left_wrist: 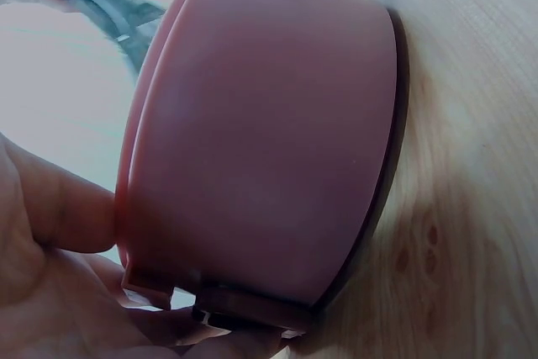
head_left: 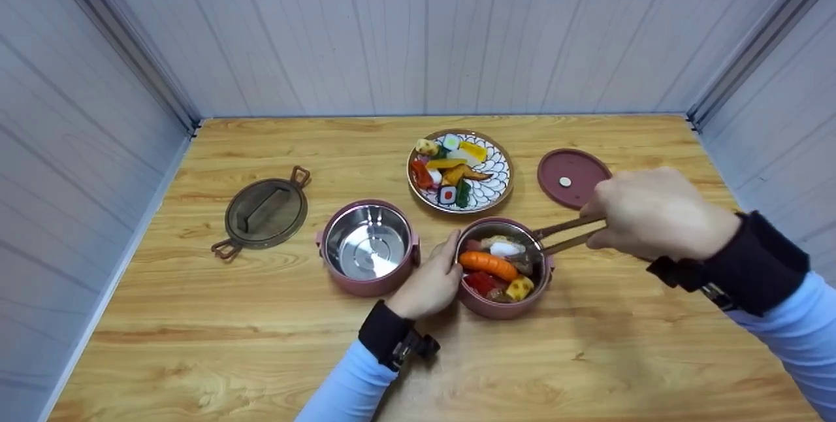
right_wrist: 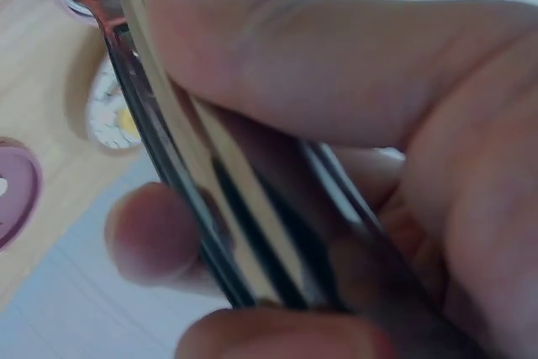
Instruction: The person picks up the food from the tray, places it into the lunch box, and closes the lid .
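Leftmost pot (head_left: 366, 247) beside left hand (head_left: 429, 283)

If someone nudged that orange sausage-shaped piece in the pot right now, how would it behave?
The orange piece would probably roll, being long and rounded, though likely not far: other food pieces crowd it inside the pot. Its shiny surface suggests it might slip in the tongs.
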A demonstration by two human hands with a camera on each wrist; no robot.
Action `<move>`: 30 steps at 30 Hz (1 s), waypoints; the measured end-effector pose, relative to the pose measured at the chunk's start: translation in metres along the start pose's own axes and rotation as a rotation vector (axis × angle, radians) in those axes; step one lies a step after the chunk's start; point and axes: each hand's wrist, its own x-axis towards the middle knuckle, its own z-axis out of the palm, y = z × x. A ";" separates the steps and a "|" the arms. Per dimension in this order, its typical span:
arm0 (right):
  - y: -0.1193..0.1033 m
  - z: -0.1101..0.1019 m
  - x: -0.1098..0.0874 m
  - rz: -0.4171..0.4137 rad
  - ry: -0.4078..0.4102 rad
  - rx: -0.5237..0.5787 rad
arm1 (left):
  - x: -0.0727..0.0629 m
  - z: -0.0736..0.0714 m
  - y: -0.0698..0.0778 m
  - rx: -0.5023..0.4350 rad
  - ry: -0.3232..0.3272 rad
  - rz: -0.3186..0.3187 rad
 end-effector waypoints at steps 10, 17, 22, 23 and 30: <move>0.022 0.035 -0.017 0.181 0.326 0.428 | -0.001 -0.001 -0.002 -0.001 0.010 0.013; 0.024 0.094 -0.009 0.387 0.558 0.790 | -0.001 0.000 -0.003 0.019 0.014 0.024; 0.021 0.122 -0.003 0.442 0.577 0.854 | -0.001 0.001 -0.002 0.009 0.002 0.009; 0.021 0.126 -0.001 0.441 0.570 0.858 | 0.000 0.002 -0.001 0.004 0.000 0.009; 0.027 0.133 0.007 0.453 0.491 0.872 | 0.000 0.001 0.000 -0.004 -0.003 0.012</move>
